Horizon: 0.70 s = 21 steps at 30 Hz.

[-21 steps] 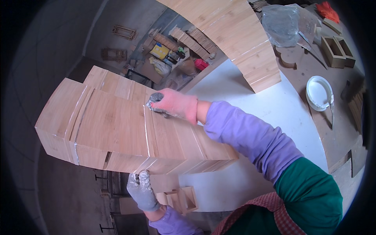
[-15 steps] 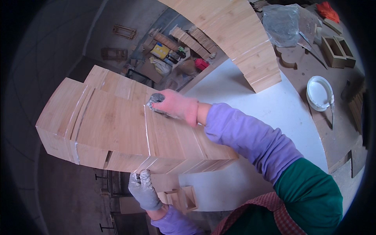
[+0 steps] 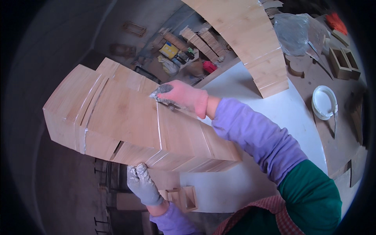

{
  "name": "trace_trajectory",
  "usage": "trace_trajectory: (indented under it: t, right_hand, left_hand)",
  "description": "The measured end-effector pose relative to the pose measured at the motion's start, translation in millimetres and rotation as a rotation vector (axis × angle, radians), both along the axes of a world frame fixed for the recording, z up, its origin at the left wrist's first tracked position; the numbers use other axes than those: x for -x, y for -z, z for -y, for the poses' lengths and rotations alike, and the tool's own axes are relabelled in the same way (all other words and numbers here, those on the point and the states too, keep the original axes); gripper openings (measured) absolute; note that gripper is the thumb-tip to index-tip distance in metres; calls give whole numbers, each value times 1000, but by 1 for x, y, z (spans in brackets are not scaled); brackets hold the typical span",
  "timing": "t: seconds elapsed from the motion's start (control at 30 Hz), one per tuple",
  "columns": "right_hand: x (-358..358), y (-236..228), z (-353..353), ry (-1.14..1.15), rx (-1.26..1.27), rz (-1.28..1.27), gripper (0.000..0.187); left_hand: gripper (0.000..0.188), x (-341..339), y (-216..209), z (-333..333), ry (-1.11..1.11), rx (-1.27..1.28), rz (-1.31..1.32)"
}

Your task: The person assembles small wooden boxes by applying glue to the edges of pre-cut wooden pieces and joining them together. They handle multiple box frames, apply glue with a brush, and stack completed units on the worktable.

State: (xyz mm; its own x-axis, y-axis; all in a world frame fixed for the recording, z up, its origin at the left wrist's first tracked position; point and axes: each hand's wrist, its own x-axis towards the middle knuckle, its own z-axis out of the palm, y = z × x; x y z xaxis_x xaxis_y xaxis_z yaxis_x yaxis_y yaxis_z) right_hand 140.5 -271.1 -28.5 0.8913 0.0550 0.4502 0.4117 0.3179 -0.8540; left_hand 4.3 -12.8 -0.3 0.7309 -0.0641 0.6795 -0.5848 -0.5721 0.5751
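Hands steady on wooden board stack (image 3: pixel 129 121) over white tabletop (image 3: pixel 274 113) edge: right hand (image 3: pixel 182 96) fingers stay curled on far rim, left hand (image 3: pixel 141 184) fingers pressed under near edge; nothing shifted.

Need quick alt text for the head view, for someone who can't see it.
A person's gloved right hand grips the far edge of a stack of light wooden boards, while the gloved left hand supports its near edge beside a white table.

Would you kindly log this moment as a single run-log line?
left hand: grey glove, on near edge of wooden panel stack | right hand: pink glove, on stack's top | white table: under stack
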Motion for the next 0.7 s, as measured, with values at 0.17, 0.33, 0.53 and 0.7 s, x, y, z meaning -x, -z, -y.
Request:
trace_trajectory:
  t: [0.17, 0.33, 0.53, 0.7]
  right_hand:
    - [6, 0, -3, -74, -102, -22, 24]
    - [8, -8, -4, 60, 2, -35, 25]
    - [13, -7, -2, -28, -66, -40, 25]
    - [8, -7, 0, -51, -62, -19, 23]
  left_hand:
    - [10, 3, -2, 4, -74, -92, 62]
    - [17, 2, -2, 2, -76, -133, 62]
    - [13, 2, 0, 3, -95, -128, 92]
    - [10, 4, -3, 7, -97, -88, 80]
